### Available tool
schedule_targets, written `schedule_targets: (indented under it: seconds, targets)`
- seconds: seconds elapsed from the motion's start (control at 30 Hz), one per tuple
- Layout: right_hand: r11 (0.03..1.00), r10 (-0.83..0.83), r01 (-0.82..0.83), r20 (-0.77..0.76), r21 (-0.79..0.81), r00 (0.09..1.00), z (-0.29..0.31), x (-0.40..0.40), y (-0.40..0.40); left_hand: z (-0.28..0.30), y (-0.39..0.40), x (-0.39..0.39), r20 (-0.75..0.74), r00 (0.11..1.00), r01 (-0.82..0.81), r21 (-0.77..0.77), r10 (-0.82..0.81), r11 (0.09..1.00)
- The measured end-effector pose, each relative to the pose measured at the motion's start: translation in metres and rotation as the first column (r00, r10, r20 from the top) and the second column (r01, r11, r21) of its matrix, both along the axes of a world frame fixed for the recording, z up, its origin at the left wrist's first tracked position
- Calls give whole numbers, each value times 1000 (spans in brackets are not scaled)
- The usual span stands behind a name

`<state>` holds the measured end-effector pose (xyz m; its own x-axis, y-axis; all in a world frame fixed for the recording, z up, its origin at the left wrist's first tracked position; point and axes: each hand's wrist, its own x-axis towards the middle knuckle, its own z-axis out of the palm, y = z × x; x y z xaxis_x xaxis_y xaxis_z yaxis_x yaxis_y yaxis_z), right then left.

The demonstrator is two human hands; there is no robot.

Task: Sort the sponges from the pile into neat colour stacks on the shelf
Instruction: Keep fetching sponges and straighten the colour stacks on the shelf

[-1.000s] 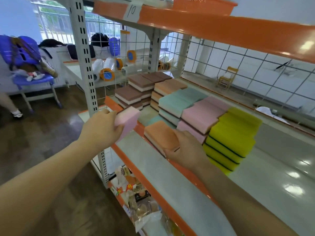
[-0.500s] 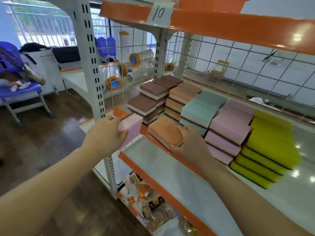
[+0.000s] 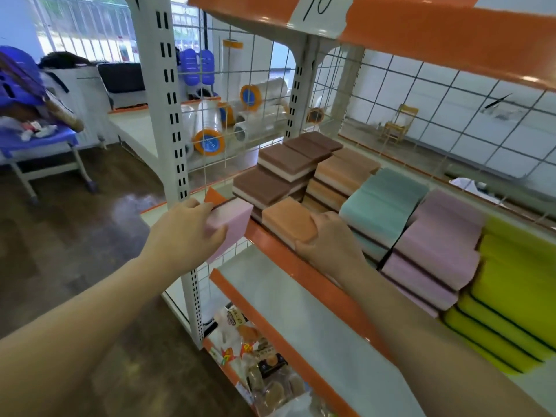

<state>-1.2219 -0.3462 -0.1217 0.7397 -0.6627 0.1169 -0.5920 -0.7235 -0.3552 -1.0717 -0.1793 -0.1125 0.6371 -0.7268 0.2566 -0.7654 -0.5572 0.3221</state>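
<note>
Fingers (image 3: 215, 236) of the left hand (image 3: 183, 233): curled round one end of a pink sponge (image 3: 230, 224), a soft rectangular foam block with a dark scouring layer along its upper edge, held in the air just in front of the shelf's (image 3: 301, 302) orange front rail. Fingers of the right hand (image 3: 329, 243): wrapped round the near end of an orange sponge (image 3: 288, 219), rounded-cornered, matte, with a pale foam underside, held above the rail beside the brown stack. Shelf: smooth pale board, glossy, orange metal edging, perforated grey upright (image 3: 171, 121), wire grid back. Stacks on it, left to right: brown sponges (image 3: 270, 176) with cream foam bases, slightly stepped; orange sponges (image 3: 340, 173); teal sponges (image 3: 385, 203); pink sponges (image 3: 439, 245); yellow sponges (image 3: 511, 284) with thin dark seams. The stacks touch or sit just beside one another. Upper shelf: paper label (image 3: 319, 9) handwritten "10". Lower shelf: packaged snacks (image 3: 264, 368) in crinkled clear wrappers.
</note>
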Motion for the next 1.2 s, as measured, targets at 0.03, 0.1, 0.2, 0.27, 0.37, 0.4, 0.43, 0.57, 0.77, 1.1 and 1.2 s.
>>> schedule_targets:
  seconds: [0.03,0.1,0.2,0.27,0.37,0.4,0.43,0.57,0.77,1.1,1.2]
  targets:
    - [1000,2,-2,-14,8,1000,0,2,-4,0,-3,1,2,1000,-4,6,4,1000]
    - [1000,11,-9,-56,22,998,-2,6,-10,-1,-8,4,4,1000,-11,10,11,1000]
    - [999,23,-20,-84,28,996,-5,8,-18,-3,-14,7,15,1000,-6,5,6,1000]
    - [999,33,-31,-83,29,996,-8,8,-21,-6,-17,8,24,1000,2,13,-3,1000]
    - [999,50,-49,-80,25,996,-12,10,-24,-8,-18,9,31,999,18,23,-18,1000]
    - [998,52,-50,-78,29,996,-13,11,-25,-8,-19,10,33,999,23,25,-24,999]
    - [998,52,-50,-79,35,995,-14,12,-26,-9,-19,11,32,999,27,27,-28,999]
    - [997,50,-42,-132,65,990,-19,16,-31,-9,-19,13,12,999,40,19,-40,999]
    - [999,-33,36,-223,10,974,-26,23,-33,-9,-17,18,-4,998,61,29,-61,998]
    - [999,18,-27,-186,-46,982,-35,26,-21,-12,-16,22,-1,995,99,21,-99,995]
    - [998,49,-53,-171,-22,984,-38,31,-19,-13,-15,22,-2,994,112,19,-112,994]
